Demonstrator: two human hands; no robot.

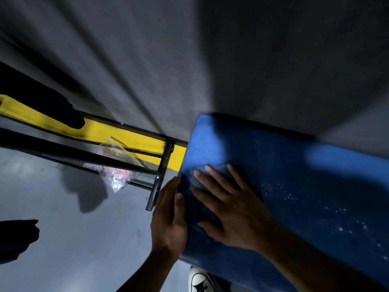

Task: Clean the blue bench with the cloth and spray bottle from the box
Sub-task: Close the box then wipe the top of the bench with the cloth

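- a person looks down at the end of a blue bench [294,169] that runs from the middle of the view off to the right, against a grey wall [189,49].
- the right hand [233,207] lies flat, palm down, on the bench top near its left end; the fingers are spread and press a dark blue cloth [202,186] onto the surface.
- the cloth is close in colour to the bench and blurred, so its outline is hard to make out; it shows under and around the fingertips and reaches the bench's end edge.
- the left hand [169,220] rests against the left end of the bench, fingers straight and together, thumb laid over the edge next to the cloth; it is open and holds nothing.
- small pale specks [299,199] dot the bench top to the right of the right hand.
- a yellow bench [126,133] with a dark metal frame [156,186] meets the blue bench at its left end.
- a clear plastic bag [117,165] with something red or pink inside lies under that frame on the grey floor [73,249].
- a white shoe [200,281] shows at the bottom edge, just below the blue bench.
- no spray bottle or box shows in the view.
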